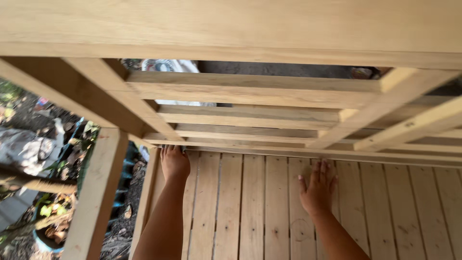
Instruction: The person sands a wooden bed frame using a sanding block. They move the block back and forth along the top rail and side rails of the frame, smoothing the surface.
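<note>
Wooden slats (250, 202) lie side by side in a flat, pale panel that fills the bottom of the view. Both hands press on it, palms down. Left hand (174, 163) is flat with fingers together, near the panel's left edge, close to the frame rail (298, 153) at its far edge. Right hand (317, 188) is flat with fingers spread, near the middle of the panel. Neither hand grips anything. More wooden bars (250, 89) cross above. Dry leaves (57, 212) lie on the ground on the left.
</note>
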`<state>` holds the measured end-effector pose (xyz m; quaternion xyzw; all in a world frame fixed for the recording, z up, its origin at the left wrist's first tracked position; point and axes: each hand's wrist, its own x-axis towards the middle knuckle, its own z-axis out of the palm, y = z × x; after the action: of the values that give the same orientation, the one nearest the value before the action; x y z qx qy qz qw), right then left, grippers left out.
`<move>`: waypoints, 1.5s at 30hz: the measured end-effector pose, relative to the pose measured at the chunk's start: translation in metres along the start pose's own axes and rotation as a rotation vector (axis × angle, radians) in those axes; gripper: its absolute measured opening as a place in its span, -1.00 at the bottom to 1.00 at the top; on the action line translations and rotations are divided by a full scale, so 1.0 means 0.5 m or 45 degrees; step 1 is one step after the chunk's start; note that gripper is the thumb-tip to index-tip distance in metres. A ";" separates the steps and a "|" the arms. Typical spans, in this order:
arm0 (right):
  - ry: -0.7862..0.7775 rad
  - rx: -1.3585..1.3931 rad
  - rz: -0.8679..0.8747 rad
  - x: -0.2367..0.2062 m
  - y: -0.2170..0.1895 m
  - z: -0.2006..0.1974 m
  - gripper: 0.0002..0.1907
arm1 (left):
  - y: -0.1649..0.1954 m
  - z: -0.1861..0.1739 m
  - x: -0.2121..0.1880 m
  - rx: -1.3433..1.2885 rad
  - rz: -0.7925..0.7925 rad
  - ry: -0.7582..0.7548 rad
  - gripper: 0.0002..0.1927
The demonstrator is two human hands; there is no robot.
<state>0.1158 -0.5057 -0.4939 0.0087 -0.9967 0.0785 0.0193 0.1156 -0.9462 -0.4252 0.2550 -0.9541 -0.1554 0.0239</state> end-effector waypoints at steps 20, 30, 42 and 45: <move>0.010 0.221 -0.050 -0.047 0.388 -0.111 -0.19 | 0.808 0.267 -0.373 -0.119 0.641 -0.409 -0.24; -0.125 0.244 0.005 -0.037 0.506 -0.134 -0.17 | 0.852 0.288 -0.371 -0.126 0.637 -0.289 -0.48; -0.065 0.293 -0.080 -0.044 0.459 -0.091 -0.18 | 0.767 0.289 -0.344 -0.290 0.512 0.006 -0.58; -0.098 0.234 -0.026 -0.041 0.417 -0.077 -0.16 | 0.871 0.307 -0.384 0.013 0.821 -0.025 -0.39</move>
<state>0.1334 -0.2937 -0.4891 0.0235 -0.9851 0.1692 -0.0190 0.0545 -0.4496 -0.4303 -0.0617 -0.9867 -0.1375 0.0614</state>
